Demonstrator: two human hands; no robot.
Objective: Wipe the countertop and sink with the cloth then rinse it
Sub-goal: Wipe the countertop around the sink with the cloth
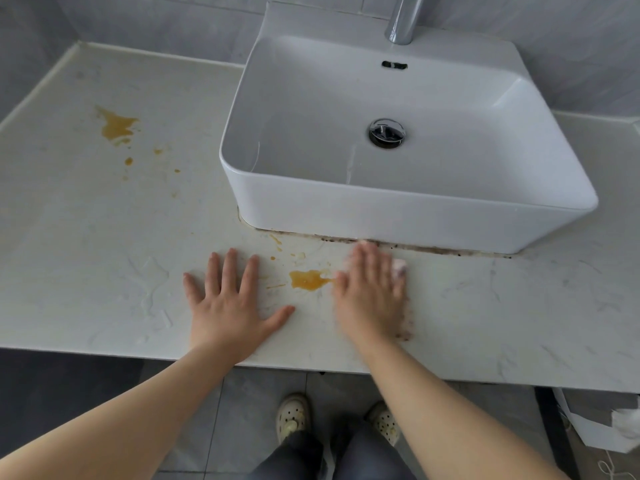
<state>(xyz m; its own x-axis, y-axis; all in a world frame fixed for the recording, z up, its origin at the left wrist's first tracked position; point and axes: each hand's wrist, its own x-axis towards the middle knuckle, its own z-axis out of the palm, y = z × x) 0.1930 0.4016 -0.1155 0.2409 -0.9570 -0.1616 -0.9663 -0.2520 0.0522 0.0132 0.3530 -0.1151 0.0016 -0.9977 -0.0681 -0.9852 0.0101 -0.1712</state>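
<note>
My right hand [370, 292] lies flat and blurred on a pale pink cloth [400, 268], pressing it onto the white marbled countertop [86, 237] in front of the white basin sink [398, 216]. Most of the cloth is hidden under the hand; only its right edge shows. An orange spill [306, 279] sits just left of that hand. My left hand [230, 306] rests flat on the counter with fingers spread, holding nothing. A larger orange stain [116, 126] with scattered droplets marks the counter at the far left.
A chrome tap [403, 19] hangs over the basin, above the chrome drain [387, 132]. Dark grime [415, 245] lines the seam under the sink's front. The counter's front edge runs just behind my wrists. White paper [609, 431] lies on the floor at lower right.
</note>
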